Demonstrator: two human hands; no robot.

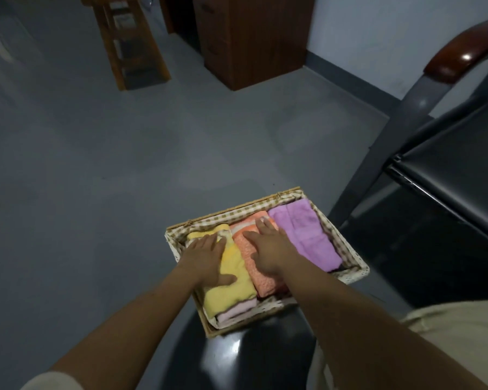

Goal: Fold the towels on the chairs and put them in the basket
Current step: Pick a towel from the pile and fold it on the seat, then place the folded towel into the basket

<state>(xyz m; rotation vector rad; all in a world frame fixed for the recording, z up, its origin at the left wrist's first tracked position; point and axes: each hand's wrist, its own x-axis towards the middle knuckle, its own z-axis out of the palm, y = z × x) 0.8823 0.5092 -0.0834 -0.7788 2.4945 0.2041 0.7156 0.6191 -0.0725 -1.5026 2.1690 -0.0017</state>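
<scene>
A wicker basket (237, 211) with a checked cloth lining sits on the grey floor, its near end over a black chair seat. Inside lie folded towels side by side: a yellow towel (233, 291) on the left over a pale pink towel (237, 309), an orange towel (258, 273) in the middle, and a purple towel (304, 232) on the right. My left hand (206, 257) presses flat on the yellow towel. Flat on the orange towel lies my right hand (268, 249), fingers straight.
A black chair (448, 164) with a brown armrest stands to the right of the basket. Another black seat (243, 358) is below the basket near me. A wooden cabinet (248, 38) and a wooden stool (130, 40) stand at the back. Open grey floor lies to the left.
</scene>
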